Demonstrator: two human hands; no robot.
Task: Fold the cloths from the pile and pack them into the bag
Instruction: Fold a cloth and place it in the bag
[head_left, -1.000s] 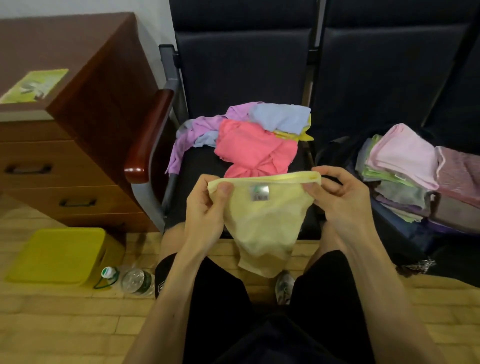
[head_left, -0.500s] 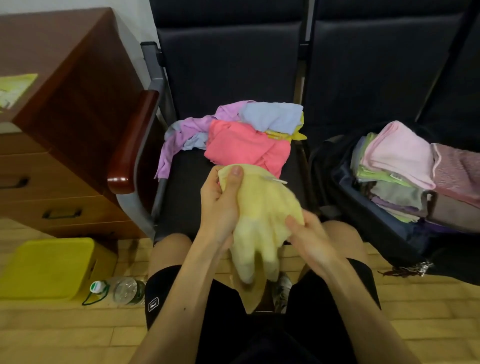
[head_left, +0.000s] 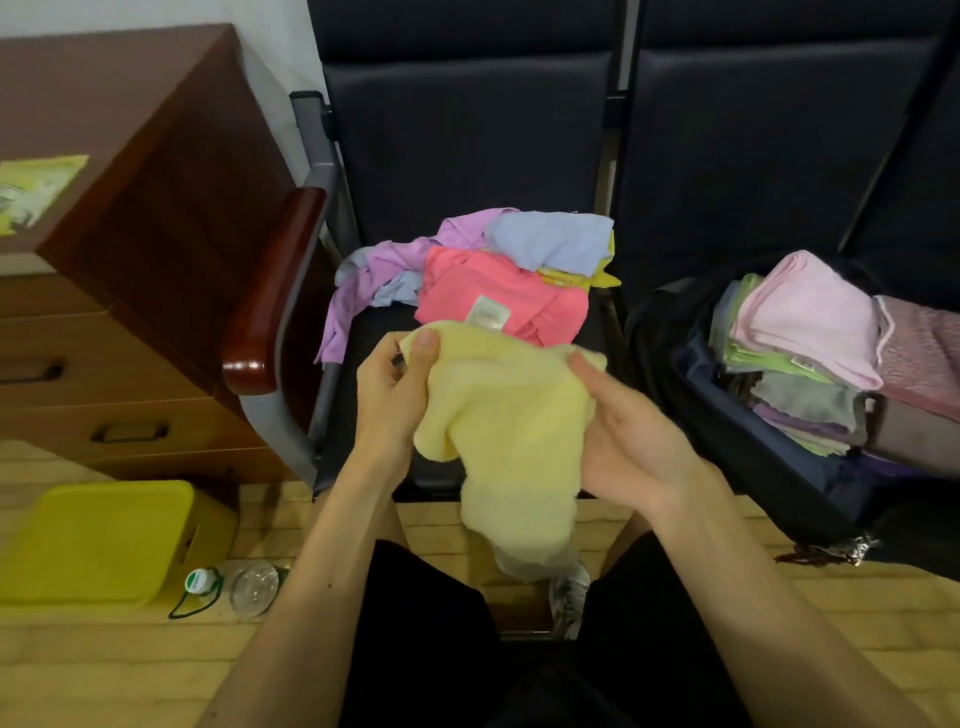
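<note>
Fold step underway: your left hand (head_left: 400, 395) pinches yellow cloth (head_left: 514, 421) corner, right hand (head_left: 623, 441) cups its side, above lap. Next, you likely square halves, then carry to bag (head_left: 727, 415).

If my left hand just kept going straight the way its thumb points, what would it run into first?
Probably the pink cloth at the front of the pile, just beyond the yellow cloth your left hand holds. Depth is hard to judge; it may pass above it.
</note>
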